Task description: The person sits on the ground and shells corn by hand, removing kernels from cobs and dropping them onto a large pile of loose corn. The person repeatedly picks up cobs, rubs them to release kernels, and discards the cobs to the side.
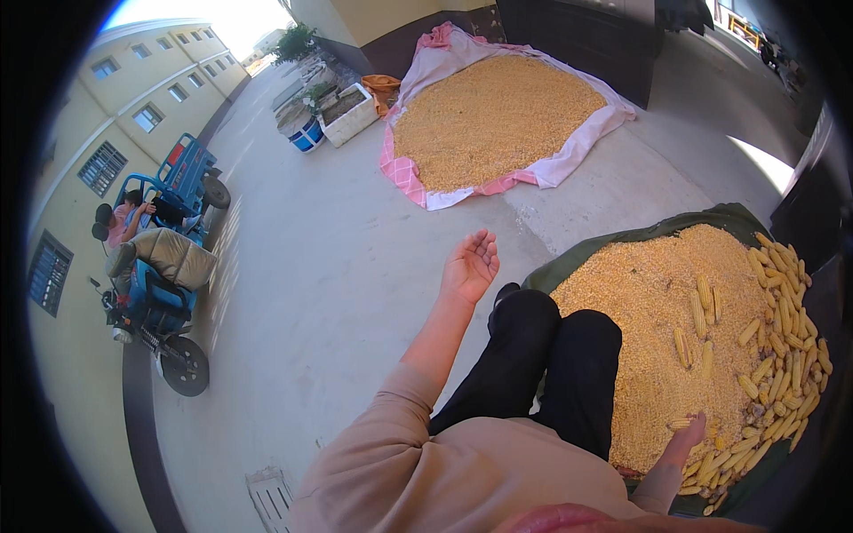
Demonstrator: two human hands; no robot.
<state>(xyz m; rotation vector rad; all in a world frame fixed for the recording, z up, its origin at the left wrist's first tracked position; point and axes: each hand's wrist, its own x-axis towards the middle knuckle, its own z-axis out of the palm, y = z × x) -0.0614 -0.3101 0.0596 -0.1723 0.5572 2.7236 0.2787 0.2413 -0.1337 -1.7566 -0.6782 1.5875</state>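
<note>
My left hand (472,265) is raised over the concrete beside my knees. Its palm is turned up, the fingers curl loosely, and nothing lies in it. Down at the right, my right hand (692,432) has its fingers at one end of a yellow corn cob (678,424), which juts out to the left. Under it spreads a heap of loose corn kernels (650,360) on a dark green cloth (580,258). A few cobs (698,314) lie on top of the kernels. Many more whole cobs (780,380) are piled along the heap's right and near edges.
Farther ahead, a second spread of kernels (500,113) covers a pink and white cloth (583,146). A white planter box (350,116) and a blue-and-white bucket (306,135) stand left of it. A person (136,216) sits on a blue cargo tricycle (160,286). A drain grate (270,496) is set in the ground.
</note>
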